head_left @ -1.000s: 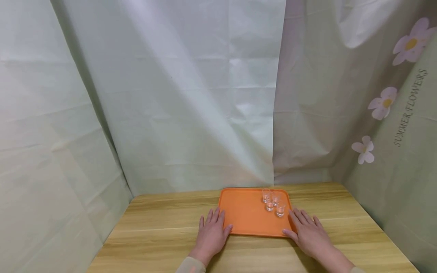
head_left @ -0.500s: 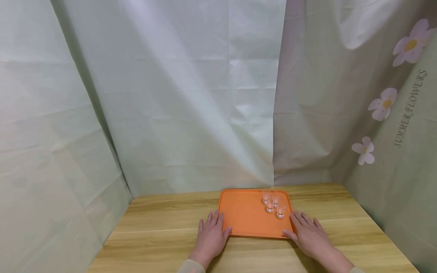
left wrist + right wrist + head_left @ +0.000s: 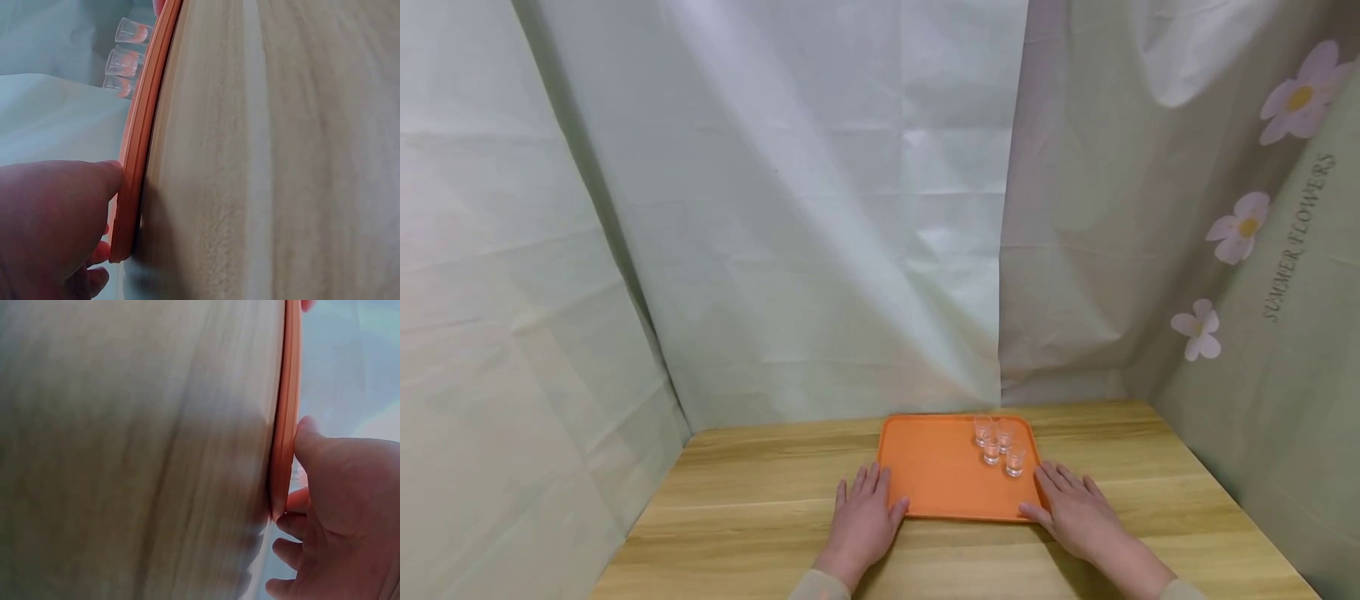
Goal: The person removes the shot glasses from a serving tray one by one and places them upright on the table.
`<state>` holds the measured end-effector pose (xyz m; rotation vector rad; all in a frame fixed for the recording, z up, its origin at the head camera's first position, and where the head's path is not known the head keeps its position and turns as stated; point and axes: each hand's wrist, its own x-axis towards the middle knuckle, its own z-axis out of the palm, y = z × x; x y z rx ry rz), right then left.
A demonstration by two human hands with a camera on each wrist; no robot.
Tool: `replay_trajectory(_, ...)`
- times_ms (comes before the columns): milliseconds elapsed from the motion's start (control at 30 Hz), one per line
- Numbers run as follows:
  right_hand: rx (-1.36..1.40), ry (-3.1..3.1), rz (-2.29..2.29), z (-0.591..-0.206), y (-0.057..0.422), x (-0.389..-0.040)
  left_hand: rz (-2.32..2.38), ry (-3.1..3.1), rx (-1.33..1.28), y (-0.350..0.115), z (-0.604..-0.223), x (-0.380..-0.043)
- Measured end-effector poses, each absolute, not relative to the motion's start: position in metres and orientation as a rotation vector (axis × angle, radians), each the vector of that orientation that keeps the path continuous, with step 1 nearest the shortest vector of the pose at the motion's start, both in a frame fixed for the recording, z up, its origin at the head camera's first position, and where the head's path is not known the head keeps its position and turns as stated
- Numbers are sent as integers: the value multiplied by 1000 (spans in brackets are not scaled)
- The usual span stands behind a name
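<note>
An orange rectangular tray [image 3: 932,471] lies flat on the wooden table. Several small clear shot glasses stand grouped on its right part; the nearest glass [image 3: 1015,463] is close to the right rim. My left hand [image 3: 861,523] rests at the tray's near left corner, fingers extended along the side and thumb at the front rim. At the near right corner, my right hand [image 3: 1081,518] lies the same way. Both wrist views show a thumb against the tray's edge [image 3: 140,150] and fingertips around the corner. Pale reddish colour shows through the glasses [image 3: 125,61].
Bare wood of the table [image 3: 752,500] extends on both sides of the tray. Pale green cloth [image 3: 820,250] hangs behind and at the left. A cloth printed with flowers [image 3: 1236,227] and lettering hangs at the right.
</note>
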<state>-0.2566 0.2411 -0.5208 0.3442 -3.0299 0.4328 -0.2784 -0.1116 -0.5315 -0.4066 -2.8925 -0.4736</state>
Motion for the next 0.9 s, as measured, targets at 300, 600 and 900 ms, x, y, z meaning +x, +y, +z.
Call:
replay_trajectory(300,380,-3025,435,-521,243,-259,-486,-2843,-435,-113,-532,-272)
replay_trajectory(600,425,-3021,462,-517,241,-258,-447,-2811,-435,-113,-531,-261)
replay_trajectory(900,436,-3035,472,-515,237,-255,-468,-2796,-440,-118,-533,-255)
